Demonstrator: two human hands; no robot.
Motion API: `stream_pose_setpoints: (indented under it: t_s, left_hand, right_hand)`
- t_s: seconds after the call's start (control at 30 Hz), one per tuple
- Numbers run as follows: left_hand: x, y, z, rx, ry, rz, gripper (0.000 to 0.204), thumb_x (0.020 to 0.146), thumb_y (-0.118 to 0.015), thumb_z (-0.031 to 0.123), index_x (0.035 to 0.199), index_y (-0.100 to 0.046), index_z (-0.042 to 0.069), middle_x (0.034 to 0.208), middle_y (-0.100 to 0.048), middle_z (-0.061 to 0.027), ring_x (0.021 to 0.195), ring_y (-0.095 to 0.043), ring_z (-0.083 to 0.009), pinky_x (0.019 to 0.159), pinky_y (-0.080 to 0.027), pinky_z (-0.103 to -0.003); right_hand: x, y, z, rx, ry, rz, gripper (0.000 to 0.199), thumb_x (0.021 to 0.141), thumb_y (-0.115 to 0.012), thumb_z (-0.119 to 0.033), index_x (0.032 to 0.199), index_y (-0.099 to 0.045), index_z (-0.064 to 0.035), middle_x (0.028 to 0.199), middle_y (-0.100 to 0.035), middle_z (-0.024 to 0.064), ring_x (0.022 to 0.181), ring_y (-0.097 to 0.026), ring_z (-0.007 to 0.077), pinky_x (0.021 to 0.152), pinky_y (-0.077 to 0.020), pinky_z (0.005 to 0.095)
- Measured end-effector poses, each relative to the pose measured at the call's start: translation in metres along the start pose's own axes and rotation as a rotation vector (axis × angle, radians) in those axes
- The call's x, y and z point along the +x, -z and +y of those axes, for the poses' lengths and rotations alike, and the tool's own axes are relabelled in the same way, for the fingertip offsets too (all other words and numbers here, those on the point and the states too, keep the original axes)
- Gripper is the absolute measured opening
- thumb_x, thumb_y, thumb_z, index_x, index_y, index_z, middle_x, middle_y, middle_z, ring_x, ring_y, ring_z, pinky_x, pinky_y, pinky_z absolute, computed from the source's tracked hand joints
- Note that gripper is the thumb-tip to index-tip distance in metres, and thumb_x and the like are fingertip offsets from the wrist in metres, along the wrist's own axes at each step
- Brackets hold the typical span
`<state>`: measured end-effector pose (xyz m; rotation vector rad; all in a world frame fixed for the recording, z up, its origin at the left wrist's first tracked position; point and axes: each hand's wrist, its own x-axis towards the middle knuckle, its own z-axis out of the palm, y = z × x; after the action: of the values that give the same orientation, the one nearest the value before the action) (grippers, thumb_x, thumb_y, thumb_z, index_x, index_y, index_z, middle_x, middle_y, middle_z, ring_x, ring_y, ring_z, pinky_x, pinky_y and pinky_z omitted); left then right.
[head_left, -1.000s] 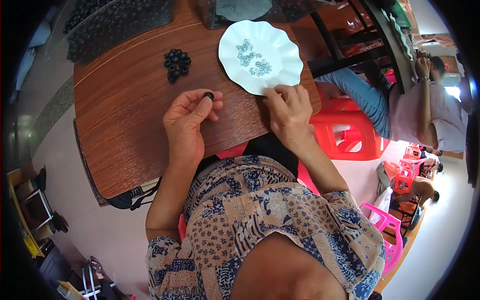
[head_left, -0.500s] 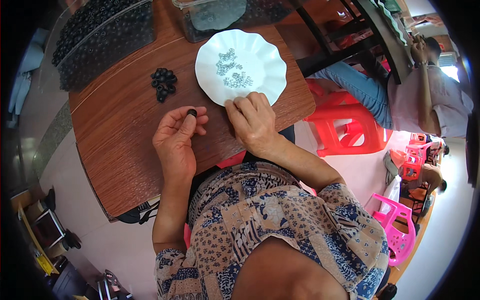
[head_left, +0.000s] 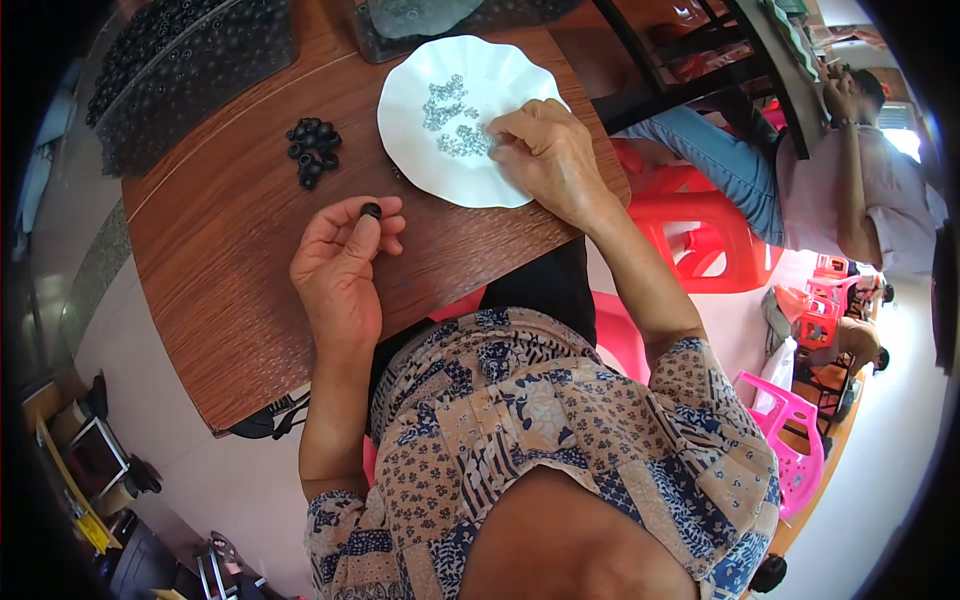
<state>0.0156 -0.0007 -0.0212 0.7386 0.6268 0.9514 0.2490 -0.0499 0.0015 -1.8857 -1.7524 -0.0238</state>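
Note:
Between the thumb and fingers of my left hand (head_left: pixel 340 275) is a small black round cap-like part (head_left: pixel 372 210), held above the wooden table. My right hand (head_left: pixel 555 165) is over the white wavy-rimmed plate (head_left: pixel 512 75), its fingers bent together at the edge of some tiny silvery pieces (head_left: pixel 463 141). Whether anything is between those fingertips is too small to tell. A second cluster of tiny pieces (head_left: pixel 445 100) lies farther back on the plate. Left of the plate, several black round parts (head_left: pixel 312 145) sit in a loose pile on the table.
A clear bin full of black parts (head_left: pixel 190 85) stands at the table's far left. Another clear container (head_left: pixel 415 20) is behind the plate. The wooden table (head_left: pixel 240 270) ends near my body. Red stools (head_left: pixel 690 240) and a seated person (head_left: pixel 850 190) are to the right.
My right hand has moved from the plate's near rim to over the plate, beside the tiny pieces. My left hand still holds the black part. The view has shifted slightly.

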Motion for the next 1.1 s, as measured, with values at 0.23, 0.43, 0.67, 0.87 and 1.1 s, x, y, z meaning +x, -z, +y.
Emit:
stream_pose_setpoints:
  t_s: [0.23, 0.43, 0.67, 0.87, 1.1]
  left_hand:
    - [0.000, 0.003, -0.003, 0.001, -0.024, -0.013, 0.015, 0.088, -0.058, 0.003, 0.102, -0.058, -0.004, 0.099, -0.065, -0.0183, 0.082, -0.063, -0.0182, 0.069, -0.050, -0.027]
    - [-0.002, 0.003, 0.001, 0.010, -0.019, 0.015, 0.015, 0.089, -0.057, 0.003, 0.102, -0.057, -0.004, 0.100, -0.065, -0.0183, 0.082, -0.063, -0.0182, 0.069, -0.050, -0.027]
    - [-0.005, 0.006, 0.007, -0.019, -0.128, 0.142, 0.014, 0.091, -0.056, 0.005, 0.103, -0.056, -0.003, 0.099, -0.065, -0.0168, 0.081, -0.063, -0.0177, 0.069, -0.049, -0.027]
    - [0.003, 0.024, 0.015, 0.044, -0.269, 0.266, 0.013, 0.092, -0.054, 0.007, 0.103, -0.053, -0.001, 0.101, -0.064, -0.0149, 0.088, -0.061, -0.0171, 0.071, -0.049, -0.026]
    - [0.003, 0.025, 0.017, -0.074, -0.283, 0.294, 0.014, 0.093, -0.054, 0.007, 0.104, -0.053, -0.001, 0.101, -0.064, -0.0144, 0.088, -0.061, -0.0169, 0.071, -0.049, -0.027]
  right_hand:
    - [-0.001, -0.001, 0.008, -0.131, 0.001, 0.031, 0.018, 0.068, -0.070, -0.007, 0.086, -0.068, -0.0048, 0.073, -0.061, 0.0100, 0.077, -0.058, 0.0273, 0.068, -0.0458, 0.0372]
    - [0.000, -0.001, 0.004, -0.100, 0.033, 0.012, 0.019, 0.067, -0.071, -0.008, 0.085, -0.067, -0.0037, 0.074, -0.061, 0.0102, 0.076, -0.058, 0.0278, 0.067, -0.0461, 0.0378]
    - [0.004, 0.006, -0.018, -0.049, 0.064, 0.081, 0.022, 0.068, -0.070, -0.002, 0.090, -0.066, -0.0021, 0.079, -0.062, 0.0108, 0.076, -0.058, 0.0281, 0.067, -0.0469, 0.0359]
    - [0.013, -0.034, -0.078, 0.203, 0.263, 0.103, 0.019, 0.066, -0.068, 0.003, 0.084, -0.065, -0.0019, 0.080, -0.060, 0.0103, 0.075, -0.057, 0.0267, 0.064, -0.0465, 0.0340]
    - [0.022, -0.088, -0.110, -0.086, 0.385, 0.075, 0.010, 0.067, -0.062, -0.010, 0.075, -0.058, -0.0061, 0.076, -0.049, 0.0082, 0.075, -0.047, 0.0248, 0.063, -0.0388, 0.0349]
